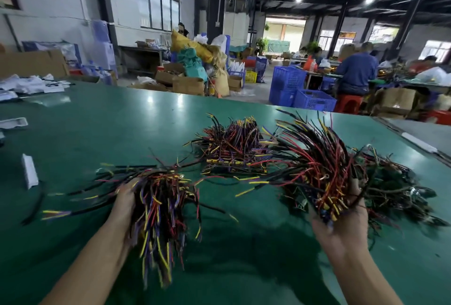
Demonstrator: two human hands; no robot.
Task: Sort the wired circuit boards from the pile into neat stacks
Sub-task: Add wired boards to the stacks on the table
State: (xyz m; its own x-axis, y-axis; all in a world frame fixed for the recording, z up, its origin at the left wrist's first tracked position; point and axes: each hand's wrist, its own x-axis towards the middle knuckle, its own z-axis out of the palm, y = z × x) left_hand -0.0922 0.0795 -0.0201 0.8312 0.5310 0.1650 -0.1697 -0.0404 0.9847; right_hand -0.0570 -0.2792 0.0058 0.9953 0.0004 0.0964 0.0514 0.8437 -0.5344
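Closest in, at about 7 o'clock, the left hand [123,209] has its fingers wrapped round a bundle of wired boards [161,207]. The wires droop back toward the person and it's all pretty blurry, so I'd guess it's on the move. At 5 o'clock the right hand [341,226] is palm-up, fingers curled under a second bundle [317,182] and thumb hooked over the side, with the wires fanning up and left. My read is that gripping at the board end lets the loose wires all trail one way, which makes them easier to lay down tidy.

Further out, mid-way across the green table [97,121] at 12 o'clock, there's a started stack [234,156], boards lined up low and wires poking up and back. At 3 o'clock, right beside the right hand, the unsorted pile [400,190] is just a tangle. So the stack is reachable by both hands with the pile on the feeding side, which makes sense.

At 9 o'clock a white plastic piece [29,170] lies on its own. Past the table there are blue crates [302,95] at 1 o'clock, cardboard boxes [188,85] at 12, and someone in a blue top [356,70] sitting at another bench.

Writing-wise, nothing readable on the boards or boxes, too small and soft
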